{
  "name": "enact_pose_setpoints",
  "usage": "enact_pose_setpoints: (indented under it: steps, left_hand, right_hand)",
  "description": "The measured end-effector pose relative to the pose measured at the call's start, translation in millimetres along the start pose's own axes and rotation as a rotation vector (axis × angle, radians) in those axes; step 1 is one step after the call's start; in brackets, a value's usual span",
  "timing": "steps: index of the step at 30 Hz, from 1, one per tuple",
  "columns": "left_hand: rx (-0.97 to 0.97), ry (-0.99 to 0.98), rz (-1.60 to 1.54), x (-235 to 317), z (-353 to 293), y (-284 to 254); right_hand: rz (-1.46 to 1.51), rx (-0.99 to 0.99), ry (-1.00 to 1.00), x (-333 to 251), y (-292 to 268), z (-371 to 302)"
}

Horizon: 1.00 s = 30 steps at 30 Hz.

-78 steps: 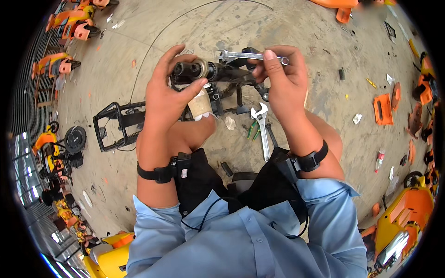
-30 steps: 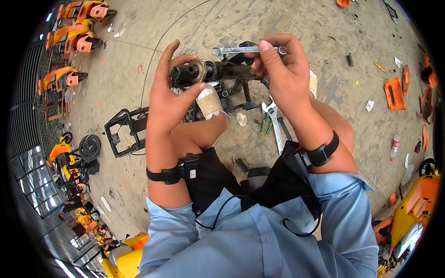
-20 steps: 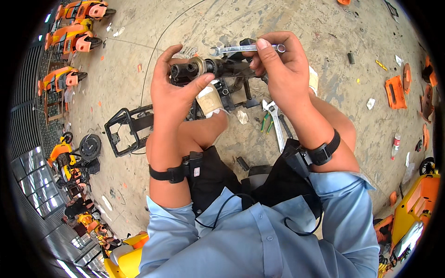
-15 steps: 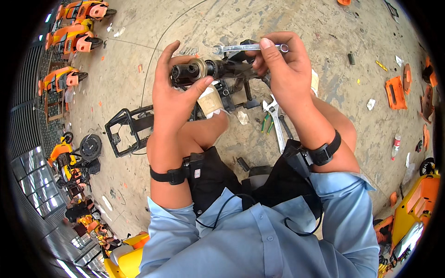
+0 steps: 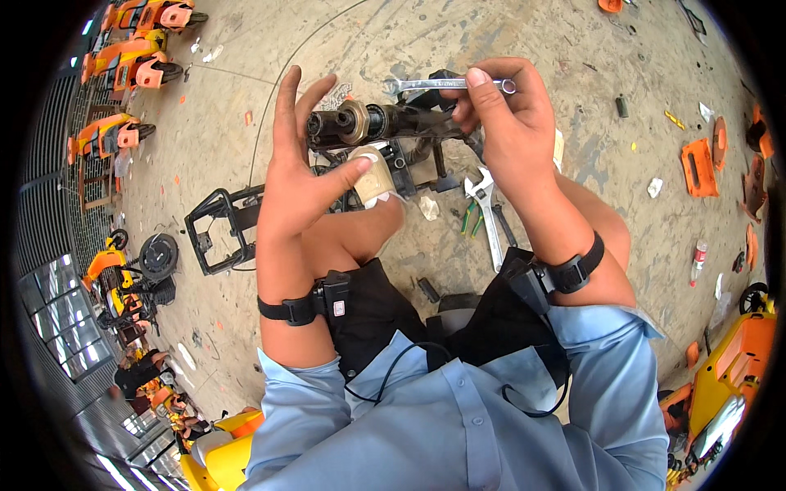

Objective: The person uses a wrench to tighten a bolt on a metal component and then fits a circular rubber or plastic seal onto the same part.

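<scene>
My right hand [image 5: 514, 119] pinches a silver combination wrench [image 5: 430, 84] between thumb and fingers. The wrench lies nearly level, its open jaw pointing left above a black metal tube [image 5: 413, 123]. A wide brass-coloured hex nut [image 5: 354, 123] sits around the tube near its left end. Beside that end my left hand [image 5: 296, 184] is open, thumb and fingers spread apart. It has nothing in its grasp, and the nut is a little to the right of it. The right hand's lower fingers lie close to the tube's far end; whether they touch it I cannot tell.
Below the tube, a black scooter frame [image 5: 205, 237] lies on the concrete floor. An adjustable wrench [image 5: 491, 225] and green-handled pliers [image 5: 469, 217] lie between my legs. Orange and yellow scooters [image 5: 127, 61] stand at left; orange panels [image 5: 698, 164] and a bottle [image 5: 698, 262] lie at right.
My left hand has let go of the brass nut and drawn back to the left, its fingers spreading. My right hand and the wrench have shifted slightly right.
</scene>
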<state>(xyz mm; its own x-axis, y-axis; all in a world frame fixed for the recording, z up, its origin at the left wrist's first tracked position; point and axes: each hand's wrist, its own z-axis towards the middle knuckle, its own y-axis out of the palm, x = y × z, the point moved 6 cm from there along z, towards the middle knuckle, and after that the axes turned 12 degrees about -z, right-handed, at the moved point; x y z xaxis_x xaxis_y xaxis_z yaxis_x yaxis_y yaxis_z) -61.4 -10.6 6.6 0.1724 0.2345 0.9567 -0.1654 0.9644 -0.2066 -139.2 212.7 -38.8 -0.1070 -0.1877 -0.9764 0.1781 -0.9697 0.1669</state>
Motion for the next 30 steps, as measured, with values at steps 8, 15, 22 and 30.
enact_pose_setpoints:
  steps: [8,15,22,30]
  left_hand:
    - [-0.031,-0.077,0.005,0.7,3.1,2.6]
    - [0.054,-0.069,0.214,1.4,2.0,8.9]
    - [0.034,-0.028,0.061,-1.7,6.2,4.6]
    - [0.084,-0.038,0.115,-0.2,2.7,3.7]
  right_hand:
    - [-0.02,-0.013,-0.007,0.6,0.8,-0.5]
    - [0.013,0.007,-0.008,-0.1,0.6,0.7]
    - [0.01,0.007,0.012,-1.2,-1.5,0.6]
    - [-0.011,0.004,0.016,-1.8,-2.8,-0.8]
